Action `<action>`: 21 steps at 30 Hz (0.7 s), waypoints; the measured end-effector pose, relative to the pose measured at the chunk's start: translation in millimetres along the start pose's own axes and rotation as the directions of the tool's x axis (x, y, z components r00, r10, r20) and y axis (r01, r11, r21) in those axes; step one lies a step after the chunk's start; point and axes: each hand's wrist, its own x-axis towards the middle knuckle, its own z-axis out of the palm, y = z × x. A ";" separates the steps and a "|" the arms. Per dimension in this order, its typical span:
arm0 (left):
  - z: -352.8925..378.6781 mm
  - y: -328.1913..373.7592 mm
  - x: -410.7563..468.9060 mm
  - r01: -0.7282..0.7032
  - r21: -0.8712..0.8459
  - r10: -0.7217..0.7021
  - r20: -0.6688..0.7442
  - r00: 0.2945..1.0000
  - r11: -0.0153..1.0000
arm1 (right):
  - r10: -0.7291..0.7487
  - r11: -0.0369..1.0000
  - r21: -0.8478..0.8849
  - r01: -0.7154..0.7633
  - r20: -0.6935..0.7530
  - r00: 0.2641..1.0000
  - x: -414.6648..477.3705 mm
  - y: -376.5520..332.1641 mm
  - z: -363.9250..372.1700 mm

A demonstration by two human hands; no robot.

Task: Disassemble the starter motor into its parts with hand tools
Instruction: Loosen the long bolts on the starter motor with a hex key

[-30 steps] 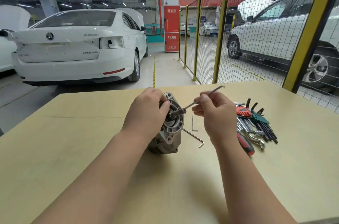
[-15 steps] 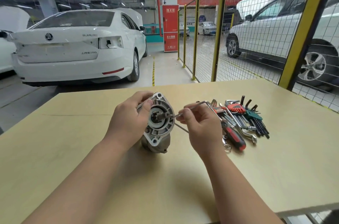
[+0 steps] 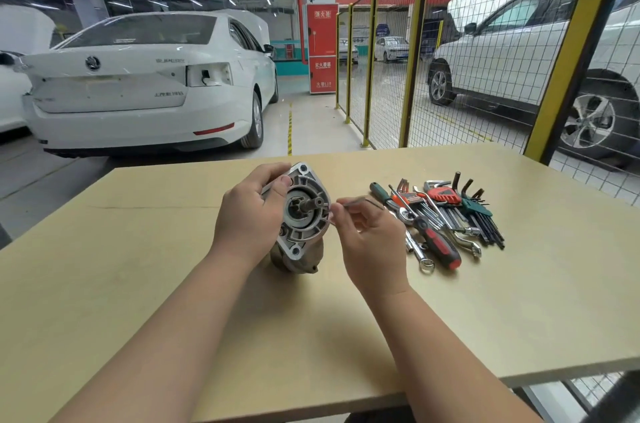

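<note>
The starter motor (image 3: 304, 214) stands on the wooden table (image 3: 138, 266), its silver flanged end plate and centre shaft tilted up toward me. My left hand (image 3: 249, 214) grips the plate's left edge, thumb on its upper rim. My right hand (image 3: 370, 242) is just right of the plate and pinches a thin hex key (image 3: 363, 202) between thumb and fingers. The key's short end is hidden by my fingers next to the plate's right edge.
A heap of hand tools (image 3: 446, 218) lies right of my hand: a red-and-black screwdriver (image 3: 438, 244), wrenches, hex key sets in red and green holders. A yellow mesh fence (image 3: 412, 69) and parked white cars stand beyond the table's far edge.
The key was angled up from the centre shaft; now my right hand holds it lower, by the plate's right edge. The motor's face has turned more toward me, and the view has shifted.
</note>
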 end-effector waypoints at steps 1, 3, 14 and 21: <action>-0.1 -0.3 -0.4 0.005 -0.003 -0.005 -0.005 1.000 1.000 | -0.027 0.999 -0.022 0.026 -0.005 1.000 0.1 -0.2 -0.4; -0.4 0.1 -1.5 0.014 -0.011 -0.014 -0.007 1.000 1.000 | -0.148 0.985 -0.086 0.147 -0.004 0.989 0.0 -1.6 -1.7; 4.0 7.1 -1.5 0.064 -0.013 -0.064 -0.025 0.998 0.998 | 0.071 0.997 -0.014 -0.072 -0.062 0.996 -3.3 -1.3 8.3; 5.1 7.7 -2.6 0.059 -0.012 -0.059 -0.037 0.998 0.998 | 0.162 0.984 0.084 -0.157 -0.062 0.985 -5.6 -5.7 7.7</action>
